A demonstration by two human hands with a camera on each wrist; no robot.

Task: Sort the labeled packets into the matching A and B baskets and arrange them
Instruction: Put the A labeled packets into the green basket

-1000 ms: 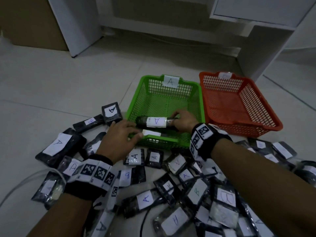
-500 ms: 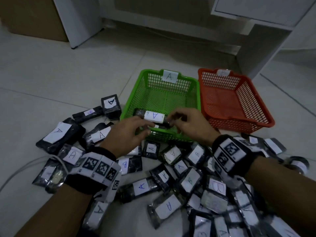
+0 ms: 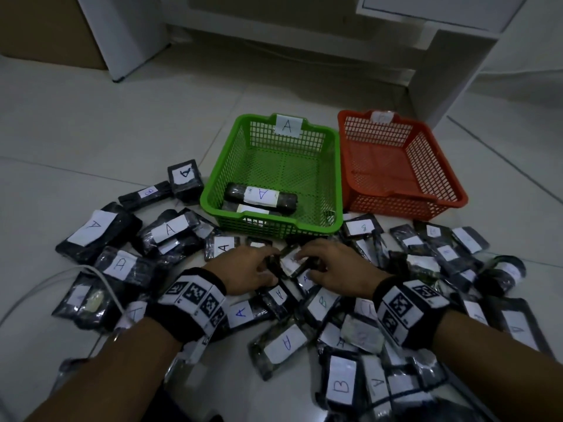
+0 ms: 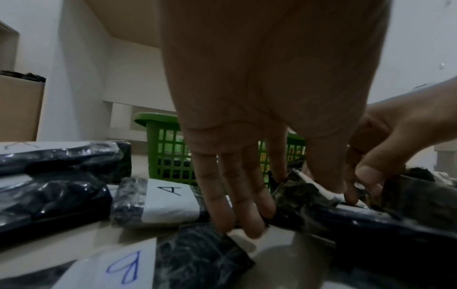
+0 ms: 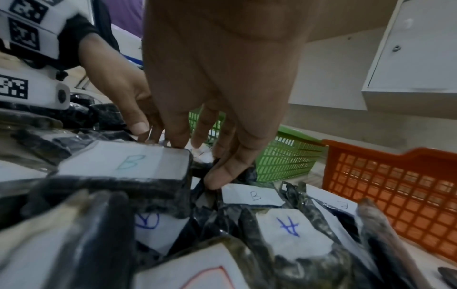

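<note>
The green basket (image 3: 268,228) marked A holds two black packets, the upper one (image 3: 261,194) labeled A, the lower one (image 3: 253,210) half hidden under it. To its right stands the orange basket (image 3: 405,205), with nothing in it and a faint label on its back rim. Many black packets with white A or B labels lie on the floor in front. Just before the green basket, my left hand (image 3: 268,264) and right hand (image 3: 304,257) both pinch one small packet (image 3: 289,263) in the pile (image 4: 296,192). I cannot read its letter.
A white cable (image 3: 100,278) runs over the packets at the left. White cabinet legs (image 3: 441,71) and a cardboard box (image 3: 45,28) stand behind the baskets. Packets crowd the floor on both sides of my arms, among them an A packet (image 3: 91,228) and a B packet (image 3: 341,382).
Both hands have left the A packet in the green basket, drawn back to the pile in front of it, and now pinch a small packet there.
</note>
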